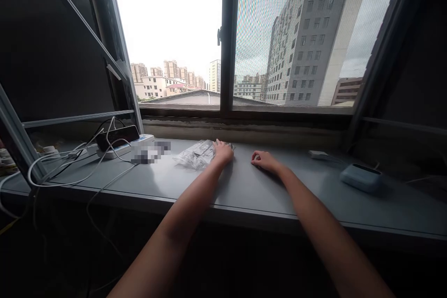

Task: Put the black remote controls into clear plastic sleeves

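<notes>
A crumpled clear plastic bag (195, 154) lies on the grey tabletop, left of the middle. My left hand (224, 151) is on its right end, its fingers bent over the plastic and gripping it. What is inside the bag cannot be made out. To the right, apart from the bag, my right hand (264, 160) rests low on the tabletop. Its fingers are curled in toward the thumb, and anything between them is too small or hidden to see.
A phone (118, 137) leans by a white power strip (145, 138) with tangled white cables (87, 178) at left. A blue-grey rounded box (361, 177) and a small white plug-like piece (317, 154) sit at right. Metal shelf posts (17, 132) flank the table below the window.
</notes>
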Available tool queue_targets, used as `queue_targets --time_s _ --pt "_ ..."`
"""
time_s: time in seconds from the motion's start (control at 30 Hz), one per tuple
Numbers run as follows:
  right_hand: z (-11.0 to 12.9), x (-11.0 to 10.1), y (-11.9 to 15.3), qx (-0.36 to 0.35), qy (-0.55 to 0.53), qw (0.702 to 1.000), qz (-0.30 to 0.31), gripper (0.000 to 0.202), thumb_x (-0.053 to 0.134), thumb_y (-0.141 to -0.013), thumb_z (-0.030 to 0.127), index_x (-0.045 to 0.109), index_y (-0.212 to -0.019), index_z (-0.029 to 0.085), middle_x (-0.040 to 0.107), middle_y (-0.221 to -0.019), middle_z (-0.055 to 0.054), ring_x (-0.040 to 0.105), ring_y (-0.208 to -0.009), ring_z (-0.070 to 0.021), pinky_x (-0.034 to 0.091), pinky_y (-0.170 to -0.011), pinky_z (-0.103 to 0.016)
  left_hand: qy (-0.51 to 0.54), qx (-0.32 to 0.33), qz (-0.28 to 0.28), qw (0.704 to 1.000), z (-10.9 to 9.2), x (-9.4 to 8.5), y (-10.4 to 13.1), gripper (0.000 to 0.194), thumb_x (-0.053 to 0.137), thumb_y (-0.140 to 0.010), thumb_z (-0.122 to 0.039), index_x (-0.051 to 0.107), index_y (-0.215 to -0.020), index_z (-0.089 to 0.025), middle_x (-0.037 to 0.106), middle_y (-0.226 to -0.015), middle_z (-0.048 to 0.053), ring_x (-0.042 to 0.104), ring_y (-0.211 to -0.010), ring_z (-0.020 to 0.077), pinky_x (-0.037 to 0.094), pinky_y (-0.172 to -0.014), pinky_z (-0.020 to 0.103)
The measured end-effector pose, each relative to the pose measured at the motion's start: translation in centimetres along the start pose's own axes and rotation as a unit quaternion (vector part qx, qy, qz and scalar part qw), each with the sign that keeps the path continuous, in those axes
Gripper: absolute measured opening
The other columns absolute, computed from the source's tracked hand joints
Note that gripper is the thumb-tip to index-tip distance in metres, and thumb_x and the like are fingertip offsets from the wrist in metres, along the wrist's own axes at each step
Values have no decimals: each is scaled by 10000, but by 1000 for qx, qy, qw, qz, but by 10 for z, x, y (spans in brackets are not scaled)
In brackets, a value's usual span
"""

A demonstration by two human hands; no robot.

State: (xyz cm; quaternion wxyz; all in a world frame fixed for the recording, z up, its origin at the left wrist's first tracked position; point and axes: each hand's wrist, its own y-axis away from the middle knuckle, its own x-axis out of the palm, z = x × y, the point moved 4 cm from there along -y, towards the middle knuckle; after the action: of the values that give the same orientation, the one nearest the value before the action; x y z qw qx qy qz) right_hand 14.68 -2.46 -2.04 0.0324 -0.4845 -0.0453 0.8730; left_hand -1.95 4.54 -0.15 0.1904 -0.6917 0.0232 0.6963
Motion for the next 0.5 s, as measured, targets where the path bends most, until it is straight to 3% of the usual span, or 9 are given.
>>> queue_targets --time_s 0.1,0.2,0.5 --pt "-2 0 -2 2 1 1000 1 66 587 -814 225 594 -873 198 646 -678 9 579 -657 -135 386 -608 -229 13 -11 -79 997 1 -13 4 352 398 -928 -234 651 -1139 -112 580 -1256 189 461 -1217 299 297 -1045 448" --pt "-4 1 -3 3 3 1000 2 76 590 -812 237 598 -878 199 652 -698 3 588 -674 -141 387 -612 -233 22 -17 -150 988 3 -23 6 331 374 -913 -136 672 -1056 -117 614 -1124 166 506 -1081 256 349 -945 382" --pt "-5 1 -3 9 3 1000 2 106 602 -807 259 613 -898 206 667 -753 -8 599 -721 -153 399 -630 -241 -35 -3 -132 991 12 -26 6 284 474 -808 -34 705 -960 -100 637 -1030 164 499 -1072 270 332 -928 385"
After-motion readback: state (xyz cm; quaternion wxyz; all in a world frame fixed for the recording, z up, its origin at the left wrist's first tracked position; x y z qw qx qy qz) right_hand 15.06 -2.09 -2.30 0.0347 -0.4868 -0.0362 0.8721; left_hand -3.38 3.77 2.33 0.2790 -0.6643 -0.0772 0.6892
